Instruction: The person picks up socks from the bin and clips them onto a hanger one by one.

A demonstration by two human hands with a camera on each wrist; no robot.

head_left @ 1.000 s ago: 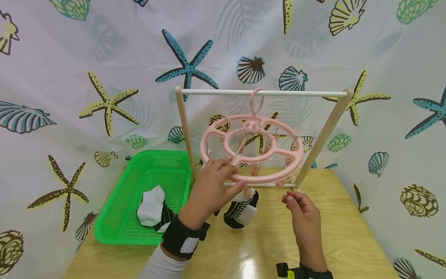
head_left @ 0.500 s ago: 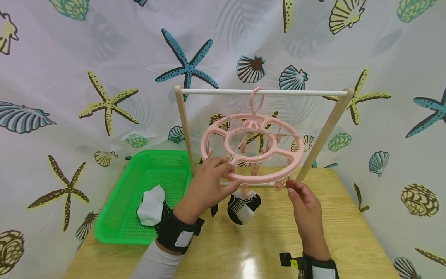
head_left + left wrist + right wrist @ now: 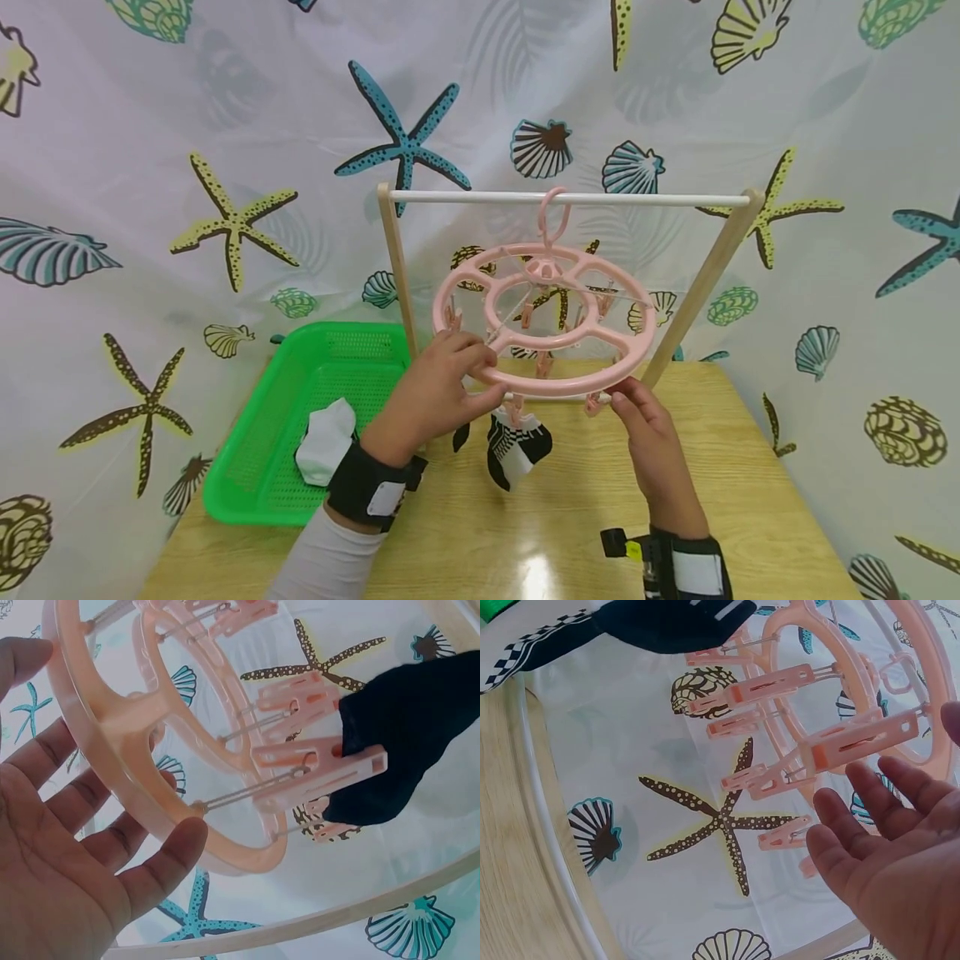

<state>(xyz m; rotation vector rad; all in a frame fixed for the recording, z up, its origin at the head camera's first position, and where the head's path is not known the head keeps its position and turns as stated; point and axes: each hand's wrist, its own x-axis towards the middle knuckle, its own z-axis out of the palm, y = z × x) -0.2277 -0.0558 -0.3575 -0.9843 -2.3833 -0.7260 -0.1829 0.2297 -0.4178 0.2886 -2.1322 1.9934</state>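
A pink round clip hanger hangs by its hook from a white rail. My left hand grips its front left rim, thumb on one side and fingers on the other in the left wrist view. My right hand holds the front right rim lightly between thumb and fingers, beside a bare clothespin. A black-and-white sock dangles from a front clothespin, between my hands. Farther left, a dark sock shows partly behind my left hand. Two clothespins hold a dark sock in the left wrist view.
Wooden posts carry the white rail on the wooden table. A green basket at the left contains a white item. Behind stands a sheet printed with starfish and shells.
My right hand has moved up to the hanger's rim. The ring has turned somewhat, carrying the front sock and clothespins leftward. My left hand has shifted slightly left along with the rim.
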